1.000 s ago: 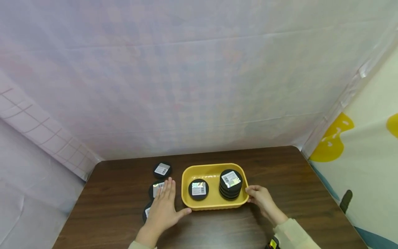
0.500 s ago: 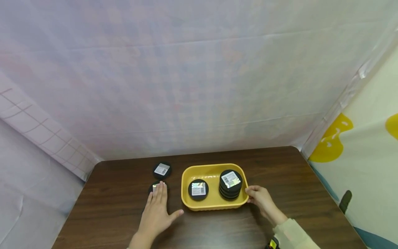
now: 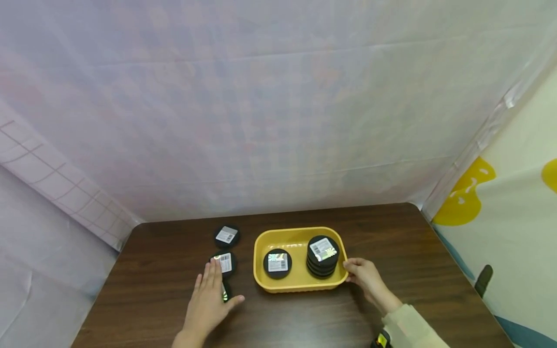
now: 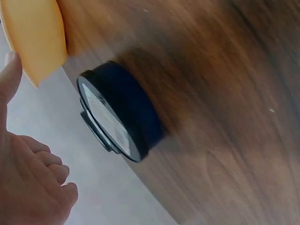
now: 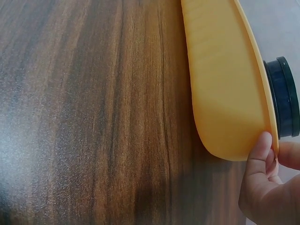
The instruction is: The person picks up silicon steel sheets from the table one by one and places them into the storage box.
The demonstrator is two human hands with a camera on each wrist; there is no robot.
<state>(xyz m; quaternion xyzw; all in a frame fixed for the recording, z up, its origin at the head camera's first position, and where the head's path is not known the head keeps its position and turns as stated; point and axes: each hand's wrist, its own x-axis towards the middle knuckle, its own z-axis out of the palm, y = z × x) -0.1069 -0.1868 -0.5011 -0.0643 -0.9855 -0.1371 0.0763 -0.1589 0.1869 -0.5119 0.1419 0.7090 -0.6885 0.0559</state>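
My right hand (image 3: 367, 279) pinches the right rim of a yellow plastic basket (image 3: 300, 288), its thumb on the outer wall (image 5: 229, 84) in the right wrist view. Inside lie a single round black tin with a label (image 3: 277, 270) and a stack of several such tins (image 3: 323, 261). To the left of the basket, my left hand (image 3: 204, 307) is spread with the thumb out, holding nothing. It partly covers the nearest loose tin (image 3: 226, 292), and its fingertips overlap the edge of the middle tin (image 3: 229, 263). The left wrist view shows a black tin (image 4: 136, 108) beyond the fingers.
A third loose tin (image 3: 227, 236) lies farther back on the dark wooden table (image 3: 383, 232). Pale cloth (image 3: 278, 121) hangs behind the table and on both sides. A dark band with a yellow face (image 3: 382, 340) shows by the right sleeve (image 3: 411, 328).
My left hand has drawn left and toward me, away from the basket, uncovering more of the middle tin and part of the nearest one. My right hand and the basket have stayed put.
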